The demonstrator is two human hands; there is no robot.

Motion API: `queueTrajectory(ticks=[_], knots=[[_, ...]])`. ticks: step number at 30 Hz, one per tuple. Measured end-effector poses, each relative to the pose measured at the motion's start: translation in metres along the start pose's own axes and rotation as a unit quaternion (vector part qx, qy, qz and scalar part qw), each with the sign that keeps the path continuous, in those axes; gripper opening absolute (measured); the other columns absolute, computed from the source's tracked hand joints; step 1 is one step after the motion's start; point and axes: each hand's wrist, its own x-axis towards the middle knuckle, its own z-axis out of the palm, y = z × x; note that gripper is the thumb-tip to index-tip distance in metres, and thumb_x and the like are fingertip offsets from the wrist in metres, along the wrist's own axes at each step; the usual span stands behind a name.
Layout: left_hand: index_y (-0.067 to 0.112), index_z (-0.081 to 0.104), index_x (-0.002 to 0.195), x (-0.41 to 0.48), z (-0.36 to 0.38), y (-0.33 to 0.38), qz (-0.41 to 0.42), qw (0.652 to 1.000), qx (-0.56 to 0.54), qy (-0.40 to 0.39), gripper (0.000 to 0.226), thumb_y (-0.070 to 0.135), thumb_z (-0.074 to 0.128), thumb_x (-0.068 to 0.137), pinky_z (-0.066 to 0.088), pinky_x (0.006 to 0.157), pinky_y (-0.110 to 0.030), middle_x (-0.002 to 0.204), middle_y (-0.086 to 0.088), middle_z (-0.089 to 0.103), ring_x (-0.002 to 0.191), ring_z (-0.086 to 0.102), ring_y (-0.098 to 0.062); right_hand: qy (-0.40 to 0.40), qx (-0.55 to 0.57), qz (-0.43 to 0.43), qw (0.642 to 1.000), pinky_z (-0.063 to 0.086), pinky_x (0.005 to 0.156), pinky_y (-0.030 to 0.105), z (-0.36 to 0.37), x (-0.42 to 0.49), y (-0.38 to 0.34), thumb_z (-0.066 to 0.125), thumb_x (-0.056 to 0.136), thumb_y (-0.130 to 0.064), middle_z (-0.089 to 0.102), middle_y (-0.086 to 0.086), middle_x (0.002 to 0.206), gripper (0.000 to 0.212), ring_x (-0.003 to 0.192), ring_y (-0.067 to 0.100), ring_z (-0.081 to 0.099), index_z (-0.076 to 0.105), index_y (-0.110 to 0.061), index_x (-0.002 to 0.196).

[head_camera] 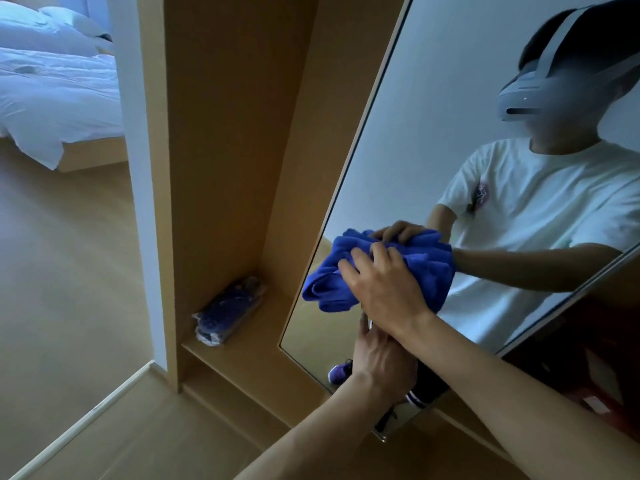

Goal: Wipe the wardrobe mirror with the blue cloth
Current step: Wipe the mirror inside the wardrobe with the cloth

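The wardrobe mirror (433, 133) is a tall framed panel that leans across the right half of the view. It reflects a person in a white T-shirt. A bunched blue cloth (332, 282) lies against the lower part of the glass, near its left edge. My right hand (384, 285) is spread over the cloth and presses it to the mirror. My left hand (381, 355) is just below, under my right wrist. Its fingers are stretched up toward the glass, partly hidden, and hold nothing that I can see.
Left of the mirror is an open wooden wardrobe niche with a low shelf (263, 344). A plastic-wrapped blue packet (228, 311) lies on the shelf. A white wall edge (138, 168) stands further left. Beyond it are a wooden floor and a bed (52, 81) with white bedding.
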Motion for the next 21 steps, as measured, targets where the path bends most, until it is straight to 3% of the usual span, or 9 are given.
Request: queueTrajectory(ticks=[4, 9, 15, 18, 21], knots=[[0.024, 0.013, 0.163, -0.001, -0.002, -0.013, 0.013, 1.0, -0.024, 0.014, 0.069, 0.044, 0.045, 0.105, 0.001, 0.127, -0.052, 0.171, -0.009, -0.002, 0.157, -0.009, -0.028, 0.006, 0.081, 0.035, 0.996, 0.046, 0.086, 0.042, -0.01, 0.016, 0.022, 0.052, 0.082, -0.008, 0.067, 0.004, 0.112, 0.04, 0.1, 0.034, 0.055, 0.059, -0.02, 0.119], [0.029, 0.015, 0.16, 0.0, -0.006, -0.029, 0.04, 0.992, -0.068, 0.1, 0.07, 0.042, 0.051, 0.102, 0.022, 0.124, -0.048, 0.171, -0.006, -0.007, 0.157, 0.005, -0.025, 0.097, 0.155, 0.085, 0.98, 0.053, 0.081, 0.047, -0.031, 0.025, 0.059, 0.069, 0.071, -0.001, 0.072, 0.007, 0.109, 0.052, 0.09, 0.035, 0.059, 0.065, -0.014, 0.121], [0.025, 0.016, 0.158, 0.003, -0.027, -0.054, -0.017, 0.977, -0.136, 0.165, 0.069, 0.033, 0.053, 0.1, 0.046, 0.108, -0.048, 0.164, -0.014, 0.013, 0.142, 0.036, -0.035, 0.081, 0.118, 0.068, 0.987, 0.047, 0.09, 0.044, -0.023, 0.015, 0.053, 0.053, 0.086, -0.015, 0.066, 0.003, 0.123, 0.046, 0.1, 0.032, 0.054, 0.058, -0.019, 0.131], [0.018, 0.022, 0.159, 0.004, -0.04, -0.078, -0.066, 0.967, -0.143, 0.2, 0.071, 0.029, 0.057, 0.099, 0.042, 0.111, -0.049, 0.162, -0.018, 0.018, 0.142, 0.034, -0.036, 0.096, 0.122, 0.096, 0.983, 0.047, 0.088, 0.045, -0.018, 0.013, 0.051, 0.053, 0.087, -0.012, 0.065, 0.003, 0.127, 0.046, 0.101, 0.032, 0.055, 0.058, -0.019, 0.132], [0.017, 0.017, 0.161, 0.009, -0.053, -0.105, -0.087, 0.967, -0.132, 0.202, 0.071, 0.029, 0.053, 0.101, 0.03, 0.121, -0.046, 0.168, -0.018, 0.005, 0.154, 0.014, -0.036, 0.111, 0.118, 0.103, 0.981, 0.048, 0.085, 0.046, -0.016, 0.01, 0.047, 0.051, 0.085, -0.009, 0.065, 0.005, 0.129, 0.049, 0.101, 0.034, 0.056, 0.059, -0.017, 0.132]])
